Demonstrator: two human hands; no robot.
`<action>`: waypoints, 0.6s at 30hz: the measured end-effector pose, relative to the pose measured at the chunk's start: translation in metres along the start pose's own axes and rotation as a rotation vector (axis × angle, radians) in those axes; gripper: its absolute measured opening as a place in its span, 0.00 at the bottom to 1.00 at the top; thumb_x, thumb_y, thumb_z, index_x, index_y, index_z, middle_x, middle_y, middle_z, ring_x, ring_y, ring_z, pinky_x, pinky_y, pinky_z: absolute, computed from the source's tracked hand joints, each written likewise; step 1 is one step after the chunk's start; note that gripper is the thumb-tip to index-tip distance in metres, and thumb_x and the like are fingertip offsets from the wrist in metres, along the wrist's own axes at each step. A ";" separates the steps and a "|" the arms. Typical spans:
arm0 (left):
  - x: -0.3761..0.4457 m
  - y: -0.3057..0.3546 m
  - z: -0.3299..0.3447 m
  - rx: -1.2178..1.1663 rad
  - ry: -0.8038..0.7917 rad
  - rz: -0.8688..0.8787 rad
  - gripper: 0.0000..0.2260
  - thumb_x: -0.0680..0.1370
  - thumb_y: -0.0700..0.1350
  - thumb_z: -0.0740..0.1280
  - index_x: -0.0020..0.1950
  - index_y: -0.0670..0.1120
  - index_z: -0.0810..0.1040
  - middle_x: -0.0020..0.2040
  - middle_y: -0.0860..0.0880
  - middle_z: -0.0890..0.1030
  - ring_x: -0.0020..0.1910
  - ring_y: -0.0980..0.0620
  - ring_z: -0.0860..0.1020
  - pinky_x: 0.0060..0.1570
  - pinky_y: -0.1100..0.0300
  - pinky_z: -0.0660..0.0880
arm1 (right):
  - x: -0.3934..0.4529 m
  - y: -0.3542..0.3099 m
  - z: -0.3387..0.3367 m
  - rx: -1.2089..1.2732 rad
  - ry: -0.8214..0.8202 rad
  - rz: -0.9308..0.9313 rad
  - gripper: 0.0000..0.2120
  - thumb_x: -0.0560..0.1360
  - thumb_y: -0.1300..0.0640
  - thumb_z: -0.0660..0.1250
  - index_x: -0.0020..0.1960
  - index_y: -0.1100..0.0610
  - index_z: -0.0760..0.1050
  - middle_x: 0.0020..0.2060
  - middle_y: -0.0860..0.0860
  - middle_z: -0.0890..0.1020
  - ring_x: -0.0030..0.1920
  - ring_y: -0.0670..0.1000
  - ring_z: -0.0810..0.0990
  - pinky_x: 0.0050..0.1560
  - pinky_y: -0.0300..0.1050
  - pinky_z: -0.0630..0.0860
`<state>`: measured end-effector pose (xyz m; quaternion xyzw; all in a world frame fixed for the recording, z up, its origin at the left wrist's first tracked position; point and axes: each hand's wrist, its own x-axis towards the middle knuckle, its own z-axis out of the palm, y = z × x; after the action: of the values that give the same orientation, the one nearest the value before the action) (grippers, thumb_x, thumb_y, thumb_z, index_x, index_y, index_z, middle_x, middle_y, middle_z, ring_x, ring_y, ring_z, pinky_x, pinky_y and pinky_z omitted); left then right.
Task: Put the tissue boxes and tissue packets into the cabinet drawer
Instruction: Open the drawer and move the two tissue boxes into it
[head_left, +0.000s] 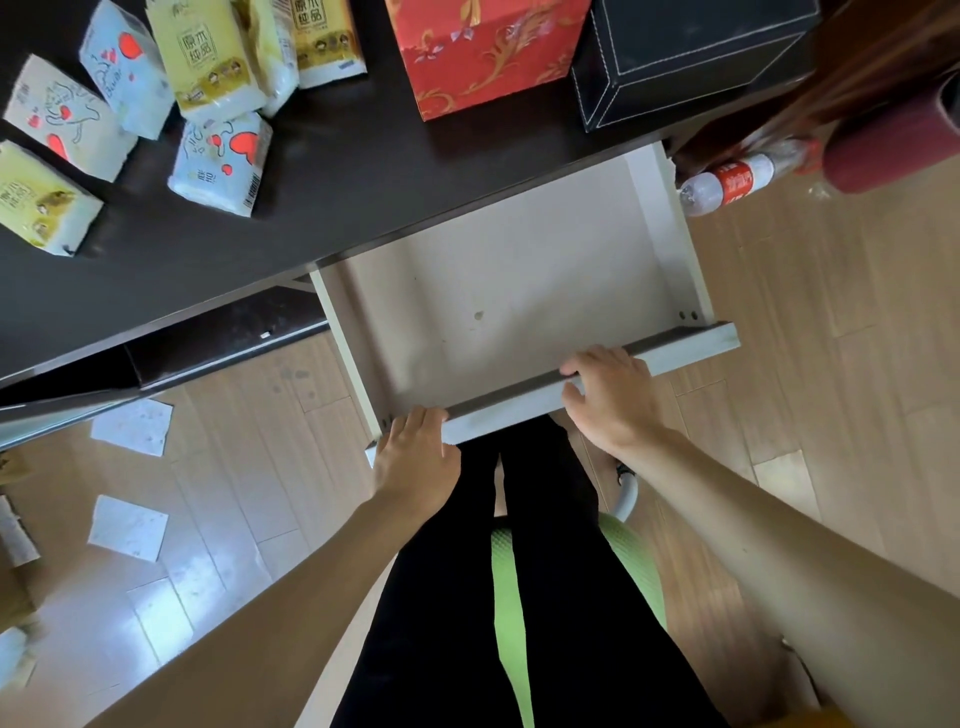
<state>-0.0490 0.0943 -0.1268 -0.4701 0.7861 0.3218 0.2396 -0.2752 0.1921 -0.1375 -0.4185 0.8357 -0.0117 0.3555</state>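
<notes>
A white drawer (498, 291) stands pulled out from under the dark desk (322, 171), and nothing lies inside it. My left hand (415, 460) grips the left end of the drawer front (685, 351). My right hand (610, 397) grips the same front edge further right. On the desk lie several tissue packets: yellow ones (208, 57) and white ones with red hearts (221, 161). A red patterned tissue box (483, 52) and a black stitched tissue box (685, 57) stand at the desk's right end.
A plastic bottle with a red label (727, 182) lies right of the drawer beside a dark red object (893, 140). White paper sheets (132, 426) lie on the wooden floor at left. My legs and a green seat (634, 566) are below the drawer.
</notes>
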 end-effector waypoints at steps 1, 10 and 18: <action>0.000 0.000 0.001 0.005 -0.011 -0.002 0.17 0.78 0.43 0.61 0.67 0.47 0.72 0.64 0.49 0.76 0.63 0.47 0.72 0.62 0.51 0.67 | -0.001 0.001 0.001 -0.029 -0.019 0.003 0.13 0.80 0.57 0.63 0.61 0.55 0.80 0.60 0.52 0.81 0.62 0.56 0.75 0.62 0.53 0.68; 0.015 -0.003 0.000 -0.037 -0.102 -0.001 0.08 0.79 0.46 0.61 0.53 0.48 0.78 0.52 0.50 0.80 0.49 0.47 0.76 0.45 0.54 0.73 | 0.013 -0.003 -0.013 -0.138 -0.148 0.011 0.11 0.79 0.59 0.60 0.51 0.56 0.82 0.46 0.52 0.84 0.48 0.56 0.80 0.49 0.51 0.79; 0.008 0.034 -0.072 -0.152 -0.224 -0.031 0.11 0.78 0.49 0.58 0.53 0.54 0.80 0.54 0.52 0.82 0.51 0.48 0.78 0.50 0.56 0.75 | -0.005 -0.016 -0.084 0.358 -0.316 0.042 0.09 0.81 0.54 0.63 0.54 0.50 0.82 0.50 0.43 0.85 0.54 0.47 0.83 0.56 0.49 0.79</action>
<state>-0.0878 0.0487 -0.0735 -0.4601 0.7206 0.4270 0.2945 -0.3127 0.1616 -0.0670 -0.3282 0.7627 -0.0865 0.5505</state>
